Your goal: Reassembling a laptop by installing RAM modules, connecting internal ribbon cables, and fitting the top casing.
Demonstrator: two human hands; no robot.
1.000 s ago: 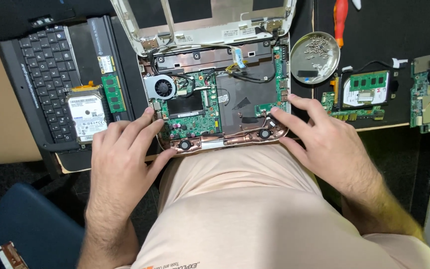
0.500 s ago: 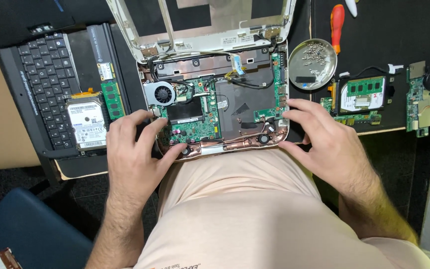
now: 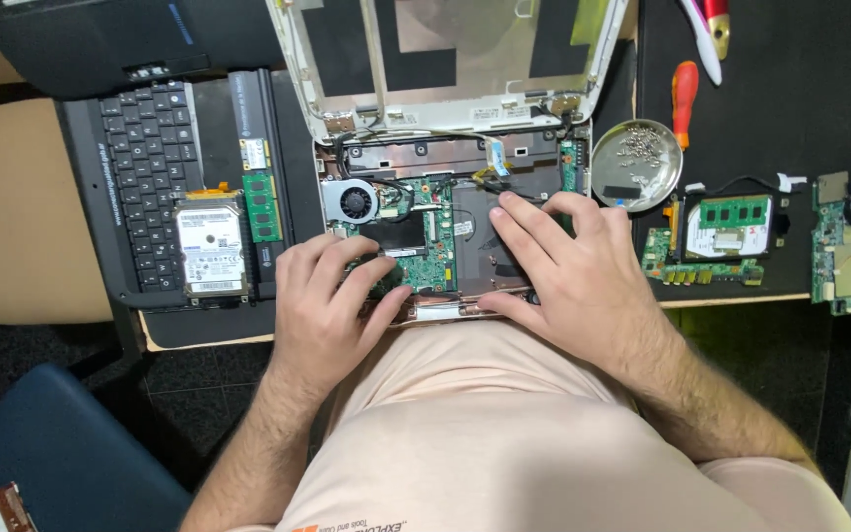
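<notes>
An opened laptop base (image 3: pixel 445 158) lies at the table's front edge, its green motherboard (image 3: pixel 432 241) and small round fan (image 3: pixel 351 203) exposed. My left hand (image 3: pixel 325 300) rests on the lower left of the board, fingers bent over it. Spread over the right half of the base, my right hand (image 3: pixel 568 271) presses flat, fingertips near the dark plate. Neither hand holds a tool. The bare screen lid (image 3: pixel 465 54) stands open behind.
A detached keyboard (image 3: pixel 145 167) lies at left with a hard drive (image 3: pixel 211 248) and a memory stick (image 3: pixel 264 207) on it. A round metal dish of screws (image 3: pixel 636 150), an orange-handled screwdriver (image 3: pixel 683 99) and loose circuit boards (image 3: pixel 731 232) sit at right.
Both hands have moved up from the front edge onto the laptop base. The right hand now lies flat over the right half. The camera has shifted slightly.
</notes>
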